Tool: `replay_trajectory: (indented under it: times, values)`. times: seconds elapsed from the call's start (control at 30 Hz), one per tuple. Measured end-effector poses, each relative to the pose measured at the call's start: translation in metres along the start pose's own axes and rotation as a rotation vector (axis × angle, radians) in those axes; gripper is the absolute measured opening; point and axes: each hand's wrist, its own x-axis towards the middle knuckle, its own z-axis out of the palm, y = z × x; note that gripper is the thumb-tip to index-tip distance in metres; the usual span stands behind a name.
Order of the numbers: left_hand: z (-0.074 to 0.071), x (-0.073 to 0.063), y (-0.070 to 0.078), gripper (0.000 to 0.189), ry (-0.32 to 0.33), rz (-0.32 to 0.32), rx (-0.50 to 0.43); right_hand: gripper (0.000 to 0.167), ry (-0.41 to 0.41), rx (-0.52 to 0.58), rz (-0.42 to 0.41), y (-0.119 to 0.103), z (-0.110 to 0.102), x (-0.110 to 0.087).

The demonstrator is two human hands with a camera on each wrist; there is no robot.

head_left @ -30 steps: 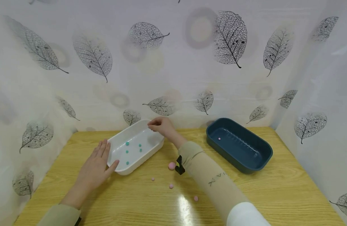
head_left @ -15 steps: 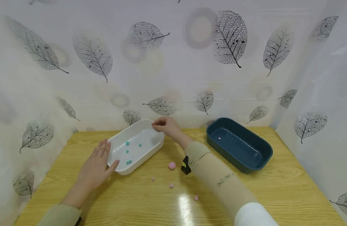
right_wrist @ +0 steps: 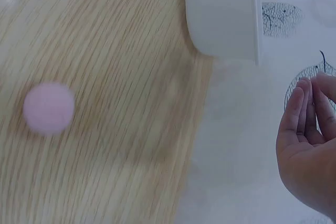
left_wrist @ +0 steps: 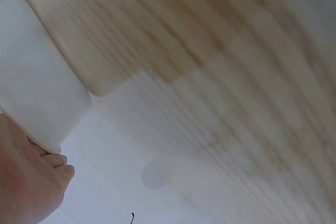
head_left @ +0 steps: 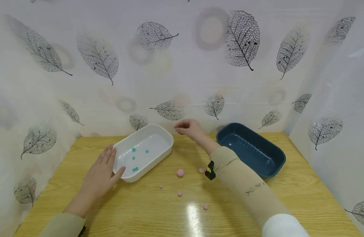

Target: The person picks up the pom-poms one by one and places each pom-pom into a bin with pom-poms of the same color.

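My left hand (head_left: 99, 176) rests with straight fingers against the near left end of a white basin (head_left: 152, 163). Inside that basin lie several small teal balls (head_left: 133, 149). My right hand (head_left: 190, 128) is in the air just past the basin's right end, fingers loosely bent and fingertips close to the thumb. No ball shows between the fingertips in the right wrist view, where the right hand (right_wrist: 307, 140) is at the right edge. On the table below lie several pink balls, among them a large pink ball (head_left: 180, 172) and a smaller pink ball (head_left: 201, 170).
A dark blue basin (head_left: 251, 153) stands at the right of the wooden table (head_left: 134, 210), with one small pink ball (head_left: 230, 144) inside; my right sleeve (head_left: 244, 181) overlaps its near side. A leaf-printed curtain (head_left: 187, 65) hangs behind and along both sides.
My right hand has moved right, from over the white basin to beyond its end. One teal ball has shifted toward the near left of that basin. My left hand has stayed put.
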Motion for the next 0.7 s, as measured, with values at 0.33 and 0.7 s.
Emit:
replay_trajectory:
  times: [0.33, 0.7]
  values:
    - [-0.001, 0.002, 0.001, 0.087, 0.017, 0.005, -0.007, 0.031, -0.012, -0.006, 0.040, 0.001, -0.046, -0.020]
    - [0.000, 0.000, 0.000, 0.087, 0.017, 0.006, -0.008, 0.038, 0.029, -0.061, 0.042, 0.010, -0.100, -0.049]
